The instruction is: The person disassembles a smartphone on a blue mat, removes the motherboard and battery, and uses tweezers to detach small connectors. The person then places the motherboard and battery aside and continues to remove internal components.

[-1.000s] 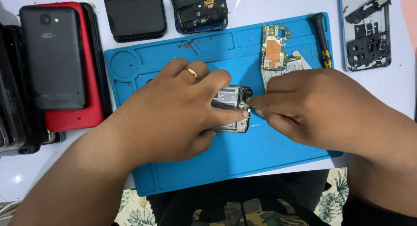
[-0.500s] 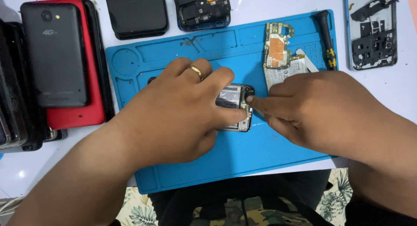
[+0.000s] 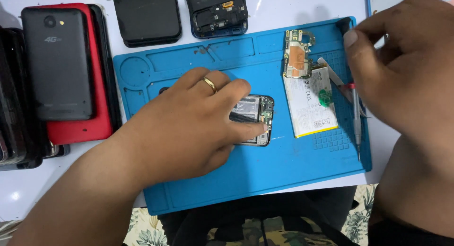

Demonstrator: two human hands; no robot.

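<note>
Pinned opened phone (image 3: 257, 118) at mat centre w/ left hand (image 3: 189, 127): fingers clasped over far edge, thumb tip pressed on near corner. Looked like a hold-steady step amid teardown, w/ no tool on the board. Hovered right hand (image 3: 406, 71) at 2 o'clock, loosely curled, thumb apart, nothing seen in it. Lay just below it at 3 o'clock: thin screwdriver (image 3: 356, 118). Taking it would've needed a fine thumb-forefinger pinch. Beyond, at 1 o'clock: battery (image 3: 309, 104) & circuit board (image 3: 297, 54).

Red phone (image 3: 97, 125) under dark phone (image 3: 56, 66) left | black phone (image 3: 147, 16), opened frame (image 3: 217, 12) above mat | battery (image 3: 312, 101), circuit board (image 3: 297, 54) on blue mat (image 3: 265, 180)
</note>
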